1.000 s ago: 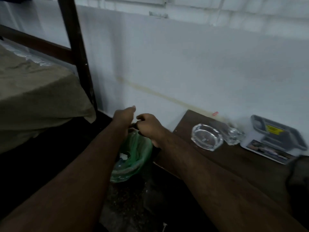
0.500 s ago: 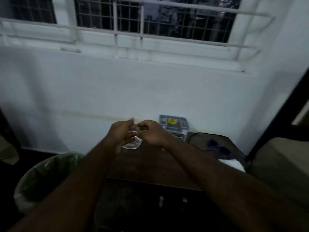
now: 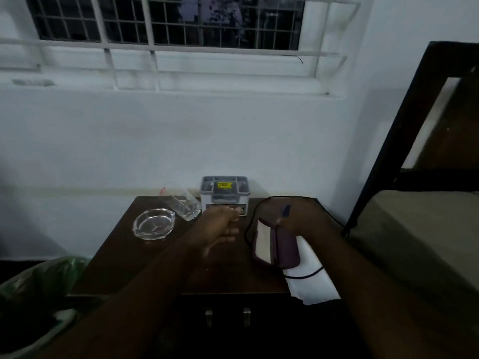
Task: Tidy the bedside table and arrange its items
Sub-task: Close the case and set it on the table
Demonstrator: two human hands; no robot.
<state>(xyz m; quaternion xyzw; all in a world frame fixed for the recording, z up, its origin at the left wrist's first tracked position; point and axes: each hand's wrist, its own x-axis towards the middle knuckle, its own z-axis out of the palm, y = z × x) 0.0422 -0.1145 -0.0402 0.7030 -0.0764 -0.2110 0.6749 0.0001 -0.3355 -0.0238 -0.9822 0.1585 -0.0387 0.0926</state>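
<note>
On the dark wooden bedside table (image 3: 145, 260) stand a glass ashtray (image 3: 153, 224), a clear tumbler (image 3: 181, 206) lying on its side, and a grey organiser box (image 3: 225, 193) with a yellow label against the wall. My right hand (image 3: 300, 220) grips a purple notebook (image 3: 281, 246) and holds it tilted up on edge at the table's right side; a blue pen (image 3: 286, 210) sticks up by the fingers. My left hand (image 3: 220, 228) hovers with fingers curled just in front of the organiser, nothing visible in it.
A black cable (image 3: 305, 275) loops around the notebook and over a white sheet (image 3: 313, 283) that overhangs the table's right front corner. A green-lined bin (image 3: 39, 286) sits at the lower left. A dark bed frame (image 3: 383, 161) and mattress (image 3: 420, 234) stand at the right.
The view swung from the bin to the table. My hands, together by the tumbler before, have parted: the right took hold of the purple notebook, the left moved in front of the organiser.
</note>
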